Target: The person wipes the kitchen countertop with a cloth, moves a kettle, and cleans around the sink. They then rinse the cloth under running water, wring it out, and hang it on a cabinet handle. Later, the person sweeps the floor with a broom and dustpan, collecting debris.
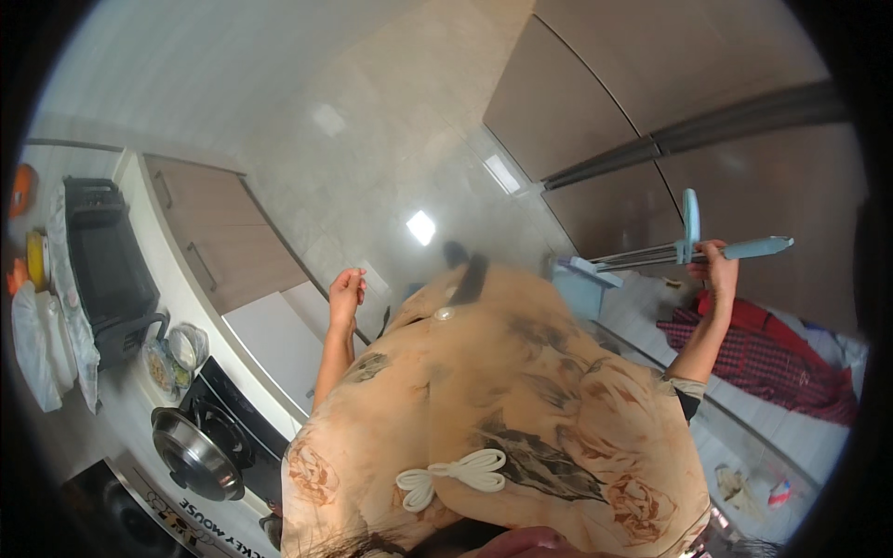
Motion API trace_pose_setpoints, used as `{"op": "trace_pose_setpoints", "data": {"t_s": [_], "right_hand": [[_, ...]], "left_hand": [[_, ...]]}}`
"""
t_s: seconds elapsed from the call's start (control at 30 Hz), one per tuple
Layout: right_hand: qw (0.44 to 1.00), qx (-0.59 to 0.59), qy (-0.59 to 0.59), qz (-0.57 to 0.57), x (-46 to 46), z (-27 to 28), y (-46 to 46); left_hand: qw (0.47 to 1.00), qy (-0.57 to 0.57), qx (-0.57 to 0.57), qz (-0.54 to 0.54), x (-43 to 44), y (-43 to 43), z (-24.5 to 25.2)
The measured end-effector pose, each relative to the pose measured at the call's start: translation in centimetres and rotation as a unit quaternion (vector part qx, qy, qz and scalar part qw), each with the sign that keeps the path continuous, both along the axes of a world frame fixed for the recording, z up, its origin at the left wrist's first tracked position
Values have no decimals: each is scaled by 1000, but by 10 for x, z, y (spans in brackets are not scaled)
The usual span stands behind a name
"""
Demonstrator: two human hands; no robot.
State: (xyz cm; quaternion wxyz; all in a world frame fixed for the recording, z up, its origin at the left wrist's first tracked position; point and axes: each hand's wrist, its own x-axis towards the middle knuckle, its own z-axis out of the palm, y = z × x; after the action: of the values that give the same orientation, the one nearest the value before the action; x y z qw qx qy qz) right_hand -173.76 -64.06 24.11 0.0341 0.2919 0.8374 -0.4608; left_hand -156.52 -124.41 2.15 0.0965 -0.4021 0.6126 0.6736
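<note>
On the right, my right hand (713, 264) grips the metal poles of a blue-handled tool, probably a mop (638, 259), just beside its light blue handle end. The poles run left into a light blue plastic bucket (580, 291) standing low beside me. A light blue curved part (691, 215) sticks up from the poles near my fingers. My left hand (347, 296) is raised at the left of my body, fingers curled, over the floor near the counter; whether anything small is in it cannot be told. The floral garment (502, 390) I wear fills the lower middle.
A brown cabinet or refrigerator (600, 118) stands at the upper right. The counter (202, 307) on the left carries a black oven (111, 265), covered bowls (174, 352) and a steel pot (197, 453) on a gas stove. Red checked cloth (760, 363) lies at the right.
</note>
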Motion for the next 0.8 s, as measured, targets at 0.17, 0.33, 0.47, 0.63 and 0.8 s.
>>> {"op": "trace_pose_setpoints", "data": {"t_s": [0.17,0.33,0.47,0.63,0.8], "right_hand": [[976,42,-41,209,-54,-35,-141],[868,114,66,478,-104,-68,-319],[761,147,55,630,-136,-67,-455],[733,34,192,652,-173,-31,-562],[755,-15,155,637,-214,-29,-617]], "left_hand": [[996,34,-65,-47,-62,-16,20],[832,268,-406,-265,-151,-51,96],[719,359,-454,-384,-225,-83,138],[728,187,-404,-522,-293,-128,155],[738,159,-407,-515,-337,-183,155]]}}
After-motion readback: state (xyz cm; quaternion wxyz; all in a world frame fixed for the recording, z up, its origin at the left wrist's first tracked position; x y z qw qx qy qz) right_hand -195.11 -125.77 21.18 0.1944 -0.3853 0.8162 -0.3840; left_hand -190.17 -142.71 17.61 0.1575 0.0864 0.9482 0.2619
